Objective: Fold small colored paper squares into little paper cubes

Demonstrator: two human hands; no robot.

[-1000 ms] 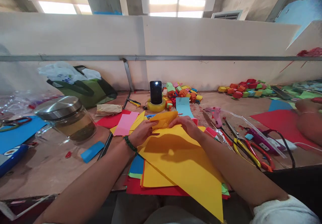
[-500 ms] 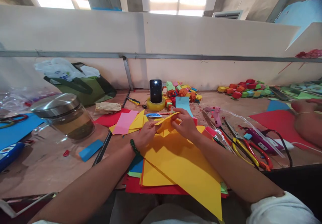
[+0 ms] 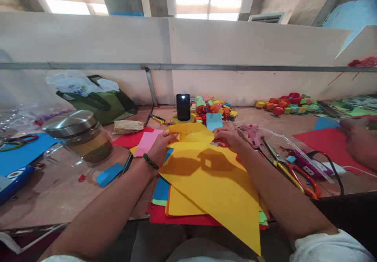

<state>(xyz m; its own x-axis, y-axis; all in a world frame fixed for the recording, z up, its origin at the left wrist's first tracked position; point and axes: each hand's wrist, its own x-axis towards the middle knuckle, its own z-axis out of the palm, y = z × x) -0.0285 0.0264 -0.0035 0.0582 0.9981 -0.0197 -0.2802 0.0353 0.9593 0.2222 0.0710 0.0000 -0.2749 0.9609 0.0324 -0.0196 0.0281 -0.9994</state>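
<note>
A creased piece of yellow paper (image 3: 193, 131) is stretched between my two hands, above the far end of the paper stack. My left hand (image 3: 163, 144), with a green bead bracelet at the wrist, pinches its left end. At the right end, the fingers of my right hand (image 3: 228, 138) are closed on the same piece. Below lies a large yellow sheet (image 3: 215, 191), set askew on a stack of yellow, blue, green and red sheets; shadows of my hands fall across it. Left of my left hand is a pink paper strip (image 3: 148, 142) on red paper.
A phone (image 3: 183, 107) stands upright behind my hands, beside a pile of folded paper blocks (image 3: 216, 107). To the right lie a pink glue gun (image 3: 251, 132), scissors (image 3: 272, 152) and pliers (image 3: 300, 177). A glass jar (image 3: 85, 136) stands left. Another person's hand (image 3: 357, 140) rests far right.
My hands have moved apart, and the yellow piece, bunched before, is now spread out between them. The view has shifted slightly.
</note>
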